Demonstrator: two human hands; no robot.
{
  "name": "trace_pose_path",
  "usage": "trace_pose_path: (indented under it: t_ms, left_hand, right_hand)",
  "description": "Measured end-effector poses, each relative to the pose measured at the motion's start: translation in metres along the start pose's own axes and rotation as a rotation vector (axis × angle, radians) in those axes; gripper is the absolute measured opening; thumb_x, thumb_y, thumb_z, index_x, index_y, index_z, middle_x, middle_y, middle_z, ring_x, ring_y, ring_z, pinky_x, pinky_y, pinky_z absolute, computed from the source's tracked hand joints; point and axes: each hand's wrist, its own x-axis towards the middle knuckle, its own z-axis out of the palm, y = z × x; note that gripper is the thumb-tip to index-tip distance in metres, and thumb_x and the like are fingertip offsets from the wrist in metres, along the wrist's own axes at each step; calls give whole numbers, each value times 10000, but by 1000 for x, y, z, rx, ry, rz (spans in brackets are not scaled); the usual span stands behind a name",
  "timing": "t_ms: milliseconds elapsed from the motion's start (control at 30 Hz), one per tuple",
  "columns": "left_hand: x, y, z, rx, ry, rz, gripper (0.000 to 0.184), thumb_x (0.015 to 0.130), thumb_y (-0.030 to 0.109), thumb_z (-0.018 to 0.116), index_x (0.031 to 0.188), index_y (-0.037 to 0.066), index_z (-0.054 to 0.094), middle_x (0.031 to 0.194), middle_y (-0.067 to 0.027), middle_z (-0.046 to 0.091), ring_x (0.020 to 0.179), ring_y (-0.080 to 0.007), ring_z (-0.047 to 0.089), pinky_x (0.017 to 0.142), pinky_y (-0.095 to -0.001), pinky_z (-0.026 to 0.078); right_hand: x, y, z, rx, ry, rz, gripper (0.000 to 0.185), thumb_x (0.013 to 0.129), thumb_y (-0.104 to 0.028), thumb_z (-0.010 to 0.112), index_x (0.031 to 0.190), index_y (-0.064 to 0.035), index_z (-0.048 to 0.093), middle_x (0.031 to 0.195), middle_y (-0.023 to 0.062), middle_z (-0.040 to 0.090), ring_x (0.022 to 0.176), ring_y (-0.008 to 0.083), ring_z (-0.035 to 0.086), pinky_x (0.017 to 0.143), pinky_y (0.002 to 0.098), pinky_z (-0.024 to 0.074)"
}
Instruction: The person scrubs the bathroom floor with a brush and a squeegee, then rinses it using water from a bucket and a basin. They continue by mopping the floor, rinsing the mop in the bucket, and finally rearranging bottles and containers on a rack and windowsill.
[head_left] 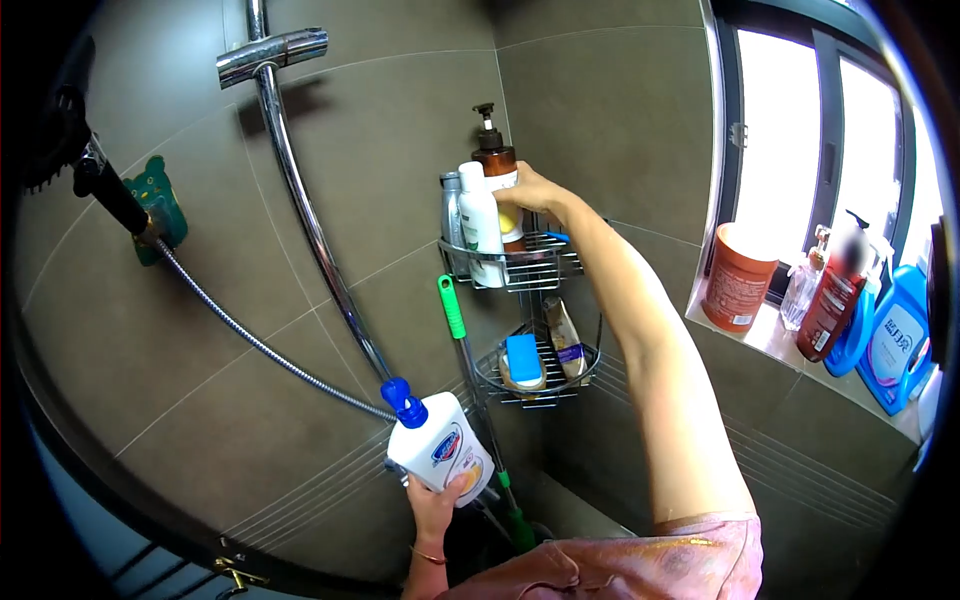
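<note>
My left hand (pixel 436 503) grips the lower part of a white pump bottle (pixel 442 447) with a blue pump head, held tilted in front of me. My right hand (pixel 537 192) is stretched up to the upper corner rack (pixel 540 270), its fingers wrapped round the side of a brown pump bottle (pixel 495 158) with a white label. Part of that bottle is covered by the hand and by a white bottle (pixel 482 225) standing in front of it. A grey bottle (pixel 451 215) stands at the rack's left end.
The lower rack (pixel 535 402) holds a blue sponge (pixel 522 358) and a tube (pixel 564 335). A green-handled pole (pixel 452 308) leans below. At left hang the shower hose (pixel 255 338) and riser pipe (pixel 300 190). Several bottles and an orange tub (pixel 738 280) line the windowsill (pixel 775 350).
</note>
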Motion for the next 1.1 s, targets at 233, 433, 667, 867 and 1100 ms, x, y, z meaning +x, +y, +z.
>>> trace_pose_path:
  t_ms: [233,433,667,867,1100]
  left_hand:
    - [3,-7,6,-16,-73,0,490,625,24,659,1063,-11,441,978,-100,554,872,-185,559,785,-312,451]
    - [2,-5,18,-45,-142,-55,505,631,27,650,1084,-8,430,993,-102,548,892,-194,555,802,-322,447]
    - [-1,-7,15,-66,-149,-43,494,632,29,646,1078,-9,438,992,-103,548,887,-189,556,799,-325,449]
    - [-4,-13,3,-24,-91,-38,485,618,4,653,1048,-22,429,966,-116,556,866,-187,567,780,-318,459]
    - [-7,6,8,-16,-70,-20,432,621,30,651,1017,-8,483,974,-99,560,864,-176,559,784,-312,451]
  right_hand:
    - [-40,-42,-48,-624,-70,416,357,637,-114,575,980,-17,570,988,159,576,906,255,558,738,334,447]
    - [-76,-44,-32,-1366,-145,427,264,674,-123,584,928,-68,632,994,124,594,939,239,574,750,336,469]
    - [-57,-22,-19,-1415,-267,538,305,653,-195,622,939,-90,632,977,83,609,914,211,585,731,327,464]
    - [-63,-46,-18,-1096,43,497,365,637,-273,630,935,-62,625,993,109,599,919,241,580,765,339,461]
    - [-39,-6,-21,-1176,120,164,247,646,-162,628,860,-39,632,898,168,607,856,299,590,732,372,479]
